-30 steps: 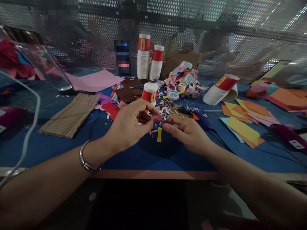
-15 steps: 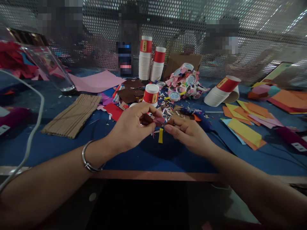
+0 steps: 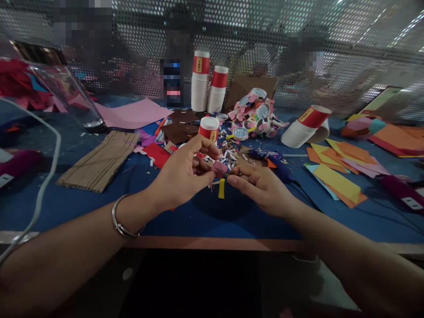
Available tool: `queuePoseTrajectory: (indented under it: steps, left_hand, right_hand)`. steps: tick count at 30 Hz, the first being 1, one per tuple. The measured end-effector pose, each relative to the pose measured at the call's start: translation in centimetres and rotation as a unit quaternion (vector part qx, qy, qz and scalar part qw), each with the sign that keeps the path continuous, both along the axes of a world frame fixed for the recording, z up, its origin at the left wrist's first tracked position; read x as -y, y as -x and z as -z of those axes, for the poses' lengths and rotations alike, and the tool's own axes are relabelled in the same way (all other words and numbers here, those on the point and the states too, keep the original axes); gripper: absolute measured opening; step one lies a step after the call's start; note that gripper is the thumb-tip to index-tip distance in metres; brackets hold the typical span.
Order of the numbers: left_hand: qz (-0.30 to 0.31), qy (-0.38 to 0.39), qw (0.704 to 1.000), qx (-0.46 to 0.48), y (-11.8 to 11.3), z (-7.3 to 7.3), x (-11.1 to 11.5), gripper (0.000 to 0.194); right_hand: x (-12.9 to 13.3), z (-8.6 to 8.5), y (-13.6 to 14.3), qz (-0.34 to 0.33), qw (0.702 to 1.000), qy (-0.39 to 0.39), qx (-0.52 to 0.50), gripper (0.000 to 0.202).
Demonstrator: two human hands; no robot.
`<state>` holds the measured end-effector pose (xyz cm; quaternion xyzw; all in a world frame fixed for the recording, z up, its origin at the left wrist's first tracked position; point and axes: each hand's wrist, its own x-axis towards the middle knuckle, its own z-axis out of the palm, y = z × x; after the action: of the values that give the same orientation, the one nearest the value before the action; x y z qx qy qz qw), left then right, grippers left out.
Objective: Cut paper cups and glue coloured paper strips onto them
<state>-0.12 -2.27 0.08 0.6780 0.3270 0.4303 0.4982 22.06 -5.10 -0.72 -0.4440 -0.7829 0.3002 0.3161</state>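
My left hand (image 3: 185, 174), with a metal bangle at the wrist, pinches a small pink paper piece (image 3: 219, 168) between thumb and fingers. My right hand (image 3: 260, 185) is closed on a thin dark metal tool (image 3: 224, 173), whose tip lies against the pink piece; most of the tool is hidden by the fingers. Just below the hands a yellow paper strip (image 3: 221, 188) lies on the blue table (image 3: 198, 225). Behind my left hand stands a red and white paper cup (image 3: 209, 129).
Stacked cups (image 3: 200, 88) and a heap of pink-trimmed rings (image 3: 256, 112) stand behind. Cardboard (image 3: 99, 161) and a clear bottle (image 3: 71, 88) are left. A blue glue gun (image 3: 278, 163), tilted cups (image 3: 304, 126) and coloured papers (image 3: 341, 181) sit right.
The fingers of my left hand have lifted and spread slightly, showing more of the pink piece. My right hand has barely moved.
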Motion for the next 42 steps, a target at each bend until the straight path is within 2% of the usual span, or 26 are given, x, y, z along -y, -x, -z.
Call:
queuePoseTrajectory:
  steps: [3, 7, 10, 18, 24, 31, 42]
  left_hand:
    - [-0.008, 0.073, 0.994, 0.077, -0.17, 0.32, -0.1, 0.044]
    - [-0.005, 0.172, 0.981, 0.088, -0.45, 0.56, 0.07, 0.041]
    - [0.012, 0.202, 0.974, 0.099, -0.56, 0.52, 0.26, 0.039]
    - [0.01, 0.151, 0.985, 0.086, -0.65, 0.6, 0.31, 0.038]
    - [0.012, 0.147, 0.986, 0.08, -1.01, 0.84, 0.36, 0.039]
    - [0.02, 0.145, 0.986, 0.077, -0.88, 0.75, 0.36, 0.044]
    - [0.04, 0.103, 0.992, 0.06, -0.66, 0.44, 0.46, 0.046]
  right_hand:
    - [-0.02, -0.05, 0.0, 0.002, 1.0, 0.003, -0.007, 0.038]
    - [0.01, -0.15, 0.18, 0.002, 1.0, 0.005, -0.017, 0.037]
    - [0.01, -0.13, 0.29, 0.011, 1.0, 0.017, -0.019, 0.038]
    - [-0.13, -0.04, 0.4, 0.003, 1.0, 0.018, -0.018, 0.038]
    - [0.01, -0.19, 0.35, -0.003, 1.0, -0.006, 0.007, 0.043]
    - [0.09, 0.02, 0.15, -0.012, 0.999, -0.024, 0.022, 0.038]
    - [0.3, 0.15, 0.21, -0.016, 1.0, -0.02, 0.018, 0.04]
